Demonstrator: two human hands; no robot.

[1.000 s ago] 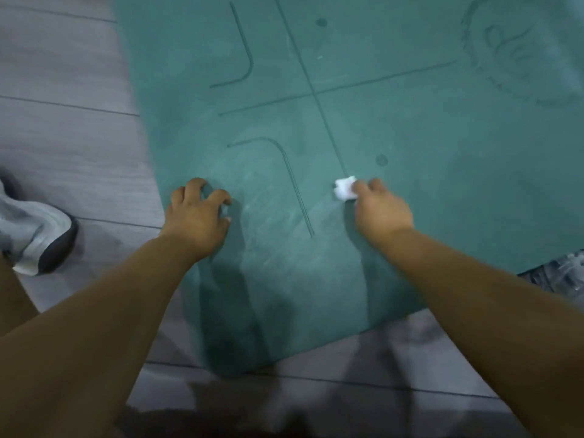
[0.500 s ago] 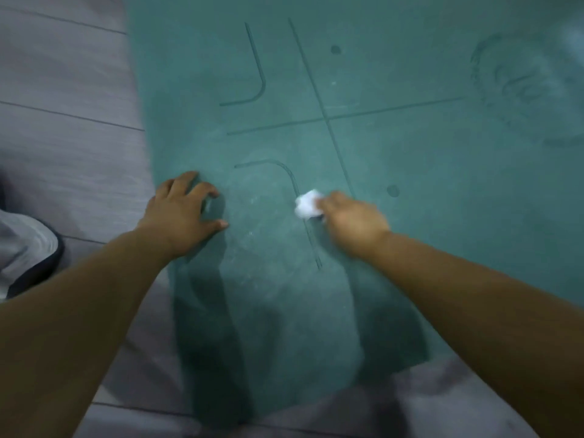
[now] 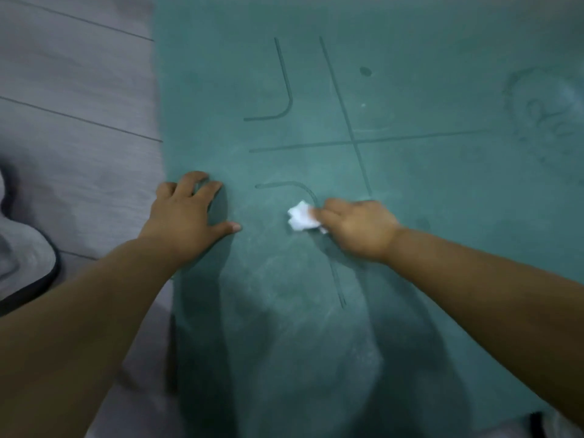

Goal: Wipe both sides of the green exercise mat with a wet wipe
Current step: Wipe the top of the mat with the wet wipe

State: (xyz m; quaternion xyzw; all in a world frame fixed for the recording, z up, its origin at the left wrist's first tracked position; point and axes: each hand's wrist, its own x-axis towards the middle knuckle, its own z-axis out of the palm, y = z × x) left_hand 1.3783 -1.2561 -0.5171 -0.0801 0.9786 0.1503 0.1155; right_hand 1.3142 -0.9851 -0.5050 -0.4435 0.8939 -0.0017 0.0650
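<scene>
Nearest the camera, both forearms reach in from the lower corners, their elbows cut off by the frame. Their shadows darken the near part of the green exercise mat [image 3: 410, 191], which lies flat on the grey plank floor [image 3: 79, 99] and runs out of view at the top, right and bottom.

The left hand [image 3: 186, 222] rests palm down on the mat's left edge, fingers spread and nearly straight, thumb pointing right; it grips nothing. Whether the outermost finger lies on the mat or the floor is hard to tell.

Just to its right, apart from it, the right hand [image 3: 360, 229] presses a crumpled white wet wipe [image 3: 301, 216] against the mat. The fingers curl around the wipe, hiding part of it; only its left portion sticks out. The hand and wipe are slightly blurred.

A curved printed line passes under the wipe. Farther off, crossed alignment lines, another curved line and a dark dot mark the mat. At far right a round logo is smeared and unreadable.

At the left edge, a grey, dark-rimmed object [image 3: 22, 263] is cut off and cannot be identified.
</scene>
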